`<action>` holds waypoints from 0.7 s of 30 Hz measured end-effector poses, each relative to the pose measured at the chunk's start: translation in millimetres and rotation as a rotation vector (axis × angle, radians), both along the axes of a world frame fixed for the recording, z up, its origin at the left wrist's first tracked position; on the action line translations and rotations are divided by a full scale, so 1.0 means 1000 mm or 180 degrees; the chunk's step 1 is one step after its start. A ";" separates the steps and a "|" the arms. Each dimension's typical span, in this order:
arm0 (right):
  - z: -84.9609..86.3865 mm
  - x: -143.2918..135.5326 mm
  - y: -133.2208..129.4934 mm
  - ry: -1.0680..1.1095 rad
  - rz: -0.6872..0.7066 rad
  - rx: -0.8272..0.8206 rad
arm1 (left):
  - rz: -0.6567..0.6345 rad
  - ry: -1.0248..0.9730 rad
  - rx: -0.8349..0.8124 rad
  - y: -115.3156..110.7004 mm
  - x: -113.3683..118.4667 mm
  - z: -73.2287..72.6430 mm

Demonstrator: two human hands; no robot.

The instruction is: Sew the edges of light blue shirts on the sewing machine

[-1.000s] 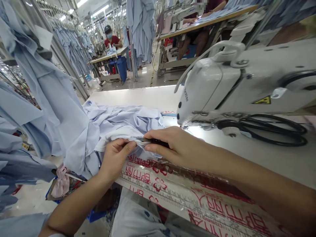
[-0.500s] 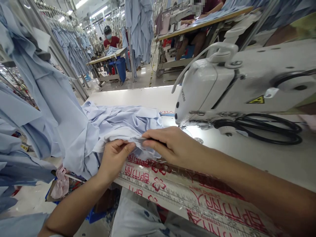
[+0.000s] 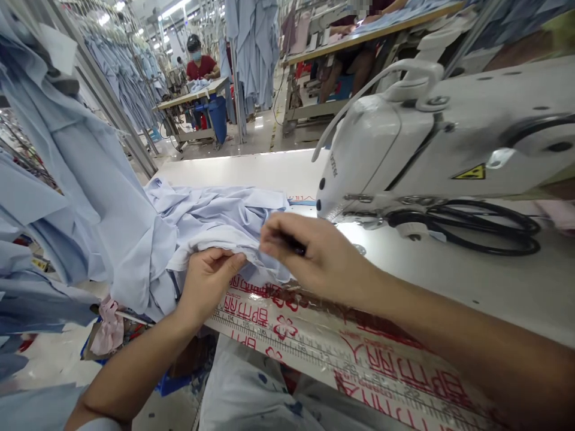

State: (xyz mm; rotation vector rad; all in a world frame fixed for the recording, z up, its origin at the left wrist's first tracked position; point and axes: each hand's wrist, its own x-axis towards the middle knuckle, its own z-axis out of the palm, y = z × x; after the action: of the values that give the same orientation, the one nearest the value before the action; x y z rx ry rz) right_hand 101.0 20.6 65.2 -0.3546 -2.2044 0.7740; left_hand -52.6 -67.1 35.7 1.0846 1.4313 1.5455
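**Rumpled pale blue garment (image 3: 215, 209) beside the sewing machine (image 3: 381, 149)**

The pale blue garment lies in a loose, creased heap to the left of the sewing machine's head. Ridges of soft folds run across it. A paler, nearly white fold curves along the near side, raised and pinched at its edge. How far the cloth extends on the side away from the sewing machine cannot be made out.

A small dark tool (image 3: 296, 246) is held over the cloth's end nearest the sewing machine, just left of its head; most of it is hidden, and the visible part is blurred.

Curled hands (image 3: 211, 281) (image 3: 314, 254), close together
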 end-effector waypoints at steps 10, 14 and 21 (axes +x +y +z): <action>-0.011 -0.004 0.001 -0.0143 0.0125 0.0602 | -0.0002 0.0612 -0.0131 -0.001 0.000 0.003; 0.001 0.001 0.001 0.0131 0.0048 -0.0002 | 0.0018 0.0572 -0.0194 -0.001 -0.004 0.001; -0.010 -0.002 0.005 -0.0110 0.0060 0.0761 | -0.0094 0.0366 -0.0166 0.001 -0.003 -0.003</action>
State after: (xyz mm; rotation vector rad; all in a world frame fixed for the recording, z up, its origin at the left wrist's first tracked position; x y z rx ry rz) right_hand 99.0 26.1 54.9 -0.2295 -2.3049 0.5092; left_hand -55.9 -66.4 32.4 1.1743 1.5173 1.4371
